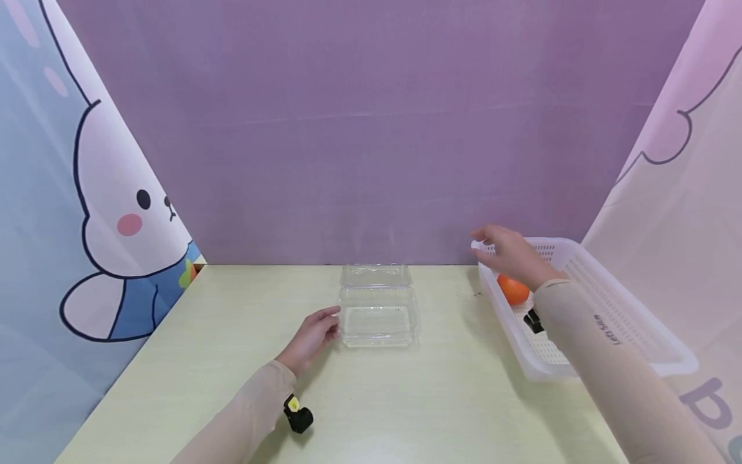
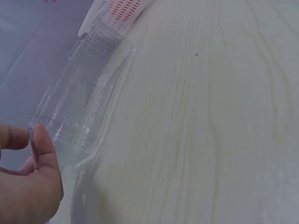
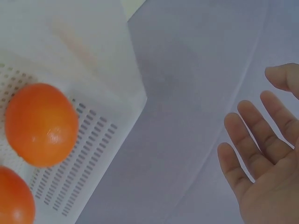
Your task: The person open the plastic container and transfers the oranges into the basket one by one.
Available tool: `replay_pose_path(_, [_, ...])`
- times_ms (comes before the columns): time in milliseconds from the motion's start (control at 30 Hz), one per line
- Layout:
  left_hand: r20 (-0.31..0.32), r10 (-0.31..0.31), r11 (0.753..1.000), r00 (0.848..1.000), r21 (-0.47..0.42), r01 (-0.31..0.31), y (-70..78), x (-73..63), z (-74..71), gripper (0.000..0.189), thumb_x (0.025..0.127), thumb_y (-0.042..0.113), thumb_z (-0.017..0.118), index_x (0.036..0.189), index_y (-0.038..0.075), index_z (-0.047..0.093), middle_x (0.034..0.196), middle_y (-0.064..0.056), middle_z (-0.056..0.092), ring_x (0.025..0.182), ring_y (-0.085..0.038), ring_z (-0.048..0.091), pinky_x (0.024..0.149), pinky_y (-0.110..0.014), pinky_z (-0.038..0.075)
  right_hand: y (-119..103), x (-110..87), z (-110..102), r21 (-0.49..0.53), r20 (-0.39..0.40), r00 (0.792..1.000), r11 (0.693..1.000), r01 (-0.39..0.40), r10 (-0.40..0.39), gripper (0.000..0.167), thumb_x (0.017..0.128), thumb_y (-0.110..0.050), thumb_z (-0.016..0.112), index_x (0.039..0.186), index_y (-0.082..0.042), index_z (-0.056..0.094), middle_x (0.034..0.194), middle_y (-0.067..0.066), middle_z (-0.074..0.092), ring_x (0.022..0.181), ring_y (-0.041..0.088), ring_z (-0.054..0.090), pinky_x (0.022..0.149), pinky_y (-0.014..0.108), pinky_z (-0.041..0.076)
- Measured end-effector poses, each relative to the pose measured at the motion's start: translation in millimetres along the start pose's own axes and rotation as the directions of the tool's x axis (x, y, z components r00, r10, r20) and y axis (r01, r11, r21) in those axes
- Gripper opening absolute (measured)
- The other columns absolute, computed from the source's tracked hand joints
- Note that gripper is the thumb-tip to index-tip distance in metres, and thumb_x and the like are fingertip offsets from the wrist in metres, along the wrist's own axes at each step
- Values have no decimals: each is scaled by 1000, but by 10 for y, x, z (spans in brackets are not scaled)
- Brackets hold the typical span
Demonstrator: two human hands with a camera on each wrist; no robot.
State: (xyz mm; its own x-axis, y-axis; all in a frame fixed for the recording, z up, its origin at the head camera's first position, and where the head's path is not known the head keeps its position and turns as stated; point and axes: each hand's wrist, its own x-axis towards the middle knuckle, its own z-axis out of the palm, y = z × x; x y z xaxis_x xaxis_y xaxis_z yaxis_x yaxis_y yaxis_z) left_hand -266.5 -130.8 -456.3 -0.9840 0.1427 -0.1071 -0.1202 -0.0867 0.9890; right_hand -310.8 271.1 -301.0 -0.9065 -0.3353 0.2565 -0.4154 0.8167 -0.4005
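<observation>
A clear plastic clamshell box (image 1: 378, 322) lies on the table with its lid folded back. My left hand (image 1: 313, 338) is at the box's left side; in the left wrist view, thumb (image 2: 44, 144) and forefinger pinch the corner of its rim. Above the far left corner of a white perforated basket (image 1: 632, 309) hovers my right hand (image 1: 513, 254), its fingers spread and holding nothing. Inside the basket sits a round orange fruit (image 1: 513, 290). The right wrist view shows two such fruits (image 3: 42, 125) on the basket floor, the second cut off by the frame edge.
A purple cloth (image 1: 377, 129) hangs behind the pale wooden table (image 1: 406, 406). Printed cloths stand at both sides, a cartoon rabbit (image 1: 133, 212) on the left one. The basket's tall walls rise at the table's right side.
</observation>
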Motion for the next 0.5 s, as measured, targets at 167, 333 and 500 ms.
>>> replay_pose_path(167, [-1,1,1000,1000,-7,-1,6,-3,14,44,104,4,44,144,-14,39,101,-11,50,89,-16,51,78,-22,48,-55,57,75,-11,-4,1000,1000,25,-25,38,97,-15,62,131,2,58,126,21,61,114,38,56,99,54,45])
replay_pose_path(333, [4,1,1000,1000,1,-1,11,-12,19,45,104,5,44,144,-14,38,102,-11,50,89,-16,51,79,-22,48,-110,109,156,-19,22,1000,1000,22,-21,38,98,-18,62,132,0,58,127,20,61,115,36,56,99,54,45])
replay_pose_path(500, [5,2,1000,1000,3,-2,-2,6,18,45,103,4,44,144,-14,38,101,-11,50,89,-16,51,78,-22,48,-156,145,239,11,28,999,999,40,-41,37,98,-17,61,131,1,59,127,19,61,116,35,56,99,52,46])
